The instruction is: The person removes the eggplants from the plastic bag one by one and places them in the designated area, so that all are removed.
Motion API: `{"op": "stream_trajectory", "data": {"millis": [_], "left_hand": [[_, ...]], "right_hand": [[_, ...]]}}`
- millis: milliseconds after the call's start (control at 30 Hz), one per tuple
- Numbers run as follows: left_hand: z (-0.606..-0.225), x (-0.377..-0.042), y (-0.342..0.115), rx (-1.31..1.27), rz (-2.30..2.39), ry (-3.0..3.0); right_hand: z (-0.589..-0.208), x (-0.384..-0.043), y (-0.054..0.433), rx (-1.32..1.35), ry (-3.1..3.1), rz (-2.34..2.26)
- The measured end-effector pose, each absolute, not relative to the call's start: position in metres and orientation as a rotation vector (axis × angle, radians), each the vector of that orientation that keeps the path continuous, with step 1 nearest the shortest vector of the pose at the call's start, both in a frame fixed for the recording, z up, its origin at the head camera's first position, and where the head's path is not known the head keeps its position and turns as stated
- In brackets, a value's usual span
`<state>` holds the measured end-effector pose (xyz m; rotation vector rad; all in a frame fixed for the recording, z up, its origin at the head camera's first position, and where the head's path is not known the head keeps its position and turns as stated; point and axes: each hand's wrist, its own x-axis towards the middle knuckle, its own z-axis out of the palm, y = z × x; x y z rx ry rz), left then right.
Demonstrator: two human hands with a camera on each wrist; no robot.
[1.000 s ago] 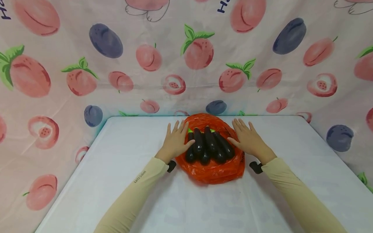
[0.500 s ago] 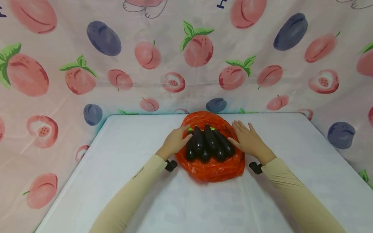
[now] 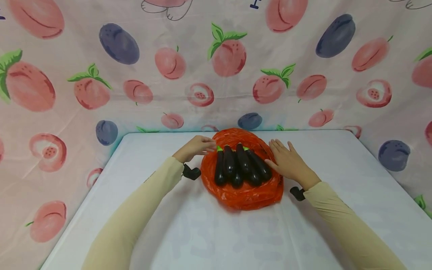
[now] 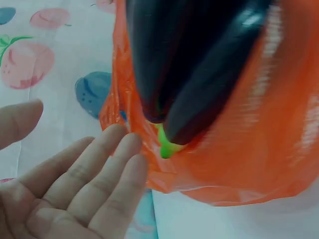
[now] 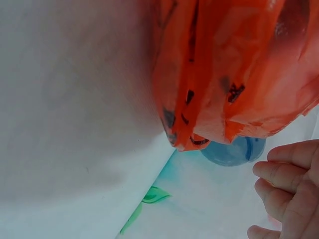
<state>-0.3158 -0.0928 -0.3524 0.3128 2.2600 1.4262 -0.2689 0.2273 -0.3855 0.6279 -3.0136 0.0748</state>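
Several dark, glossy eggplants [image 3: 229, 165] lie side by side on a crumpled orange-red plastic bag [image 3: 243, 200]. Their stem ends point to the back, and a bright green cap [image 4: 167, 144] shows up close in the left wrist view. My left hand [image 3: 195, 147] hovers at the bag's back left edge, fingers extended toward the eggplant tips; whether they touch the bag I cannot tell. At the right edge of the bag is my right hand [image 3: 288, 162], fingers spread and thumb toward the eggplants. In the right wrist view its fingers [image 5: 279, 174] hold nothing.
The bag rests near the far edge of a white table [image 3: 162, 232]. Behind the table hangs a fruit-printed cloth [image 3: 216, 86]. Black wrist devices sit under both cuffs, the left one [image 3: 191, 172] and the right one [image 3: 297, 193].
My left hand has turned from palm-down beside the eggplants and drawn back leftward to the bag's rear left edge. The right hand has barely moved, and the eggplants lie as before.
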Motion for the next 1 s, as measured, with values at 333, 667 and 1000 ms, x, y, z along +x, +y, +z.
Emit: {"op": "stream_trajectory", "data": {"millis": [333, 667, 1000], "left_hand": [[-0.332, -0.33, -0.089, 0.26, 1.289, 2.14], [-0.334, -0.339, -0.078, 0.259, 1.129, 2.077], [-0.359, -0.332, -0.065, -0.054, 1.517, 1.909]], "right_hand": [[-0.377, -0.265, 0.226, 0.632, -3.02, 0.033], [-0.38, -0.268, 0.228, 0.727, -2.936, -0.024], [-0.386, -0.27, 0.231, 0.776, -2.909, -0.023]]}}
